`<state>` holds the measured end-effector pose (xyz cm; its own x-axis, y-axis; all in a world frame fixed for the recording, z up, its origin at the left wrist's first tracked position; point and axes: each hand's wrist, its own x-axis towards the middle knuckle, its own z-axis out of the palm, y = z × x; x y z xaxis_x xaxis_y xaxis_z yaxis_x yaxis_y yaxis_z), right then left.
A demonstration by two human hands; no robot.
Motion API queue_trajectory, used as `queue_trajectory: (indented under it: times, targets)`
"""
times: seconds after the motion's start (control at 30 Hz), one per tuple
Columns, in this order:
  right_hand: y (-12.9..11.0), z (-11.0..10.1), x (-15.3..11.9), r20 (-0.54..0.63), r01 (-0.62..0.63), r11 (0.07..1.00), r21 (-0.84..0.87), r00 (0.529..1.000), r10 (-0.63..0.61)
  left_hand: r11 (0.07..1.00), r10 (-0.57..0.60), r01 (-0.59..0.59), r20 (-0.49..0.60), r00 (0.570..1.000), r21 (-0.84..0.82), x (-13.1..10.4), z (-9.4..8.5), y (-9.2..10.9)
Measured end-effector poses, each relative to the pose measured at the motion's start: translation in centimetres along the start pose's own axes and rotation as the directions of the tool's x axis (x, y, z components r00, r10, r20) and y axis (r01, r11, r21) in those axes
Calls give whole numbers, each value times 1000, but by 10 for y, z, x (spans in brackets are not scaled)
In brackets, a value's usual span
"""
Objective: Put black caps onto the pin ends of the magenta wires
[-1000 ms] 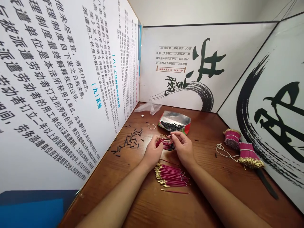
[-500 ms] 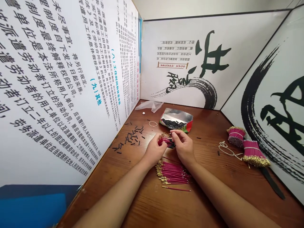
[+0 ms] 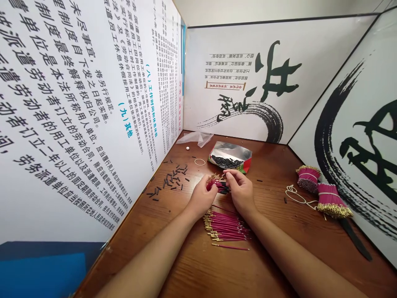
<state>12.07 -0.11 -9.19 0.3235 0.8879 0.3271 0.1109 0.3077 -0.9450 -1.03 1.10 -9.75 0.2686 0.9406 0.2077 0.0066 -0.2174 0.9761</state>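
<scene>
My left hand [image 3: 202, 194] is closed round a bundle of short magenta wires [image 3: 214, 182], with gold tips at the upper left and black sleeves at the lower right. My right hand [image 3: 238, 188] pinches thumb and forefinger on the end of one thin gold-tipped wire [image 3: 222, 176] just above the bundle. Below both hands lies a loose row of magenta wires [image 3: 228, 225] with gold ends to the left. Behind the right hand an opened foil pouch [image 3: 231, 150] holds many small black sleeves [image 3: 226, 161].
Loose black sleeves [image 3: 173, 178] are scattered on the wooden table [image 3: 192, 265] at left, near a rubber band [image 3: 200, 162] and a clear plastic bag [image 3: 195, 138]. Two tied magenta wire bundles [image 3: 331, 198], white cord [image 3: 296, 194] and a dark strip [image 3: 356, 240] lie at right. Printed panels [image 3: 242, 49] wall the table.
My right hand has shifted very slightly right, and the gold-tipped wire at its fingertips now shows more clearly above the bundle. My left hand keeps its hold on the bundle.
</scene>
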Motion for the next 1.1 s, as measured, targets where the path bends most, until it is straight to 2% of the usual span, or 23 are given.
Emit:
queue_trajectory:
  times: [0.33, 0.57, 0.67, 0.77, 0.9, 1.1]
  targets:
    - [3, 0, 2, -2, 30, 999, -22, 1000, -30, 1000, -1, 1, 6, 1000, 24, -1, 0, 1]
    - [8, 0, 3, 48, 40, 999, -27, 998, -38, 1000, 7, -8, 39, 999, 8, 0, 0, 4]
    - [10, 0, 3, 50, 36, 999, -13, 998, -36, 997, 12, -16, 60, 998, 72, 1, 1, 1]
    - [9, 0, 2, 45, 44, 999, -9, 998, -43, 973, -8, -1, 40, 999, 229, 1, 2, -4]
    - [9, -2, 5, -34, 55, 998, 28, 998, -54, 944, -63, 51, 25, 998, 325, 0, 3, -8]
    - [18, -13, 22, -219, 4, 986, 167, 975, 34, 848, -8, -16, 42, 999, 530, -3, 5, 1]
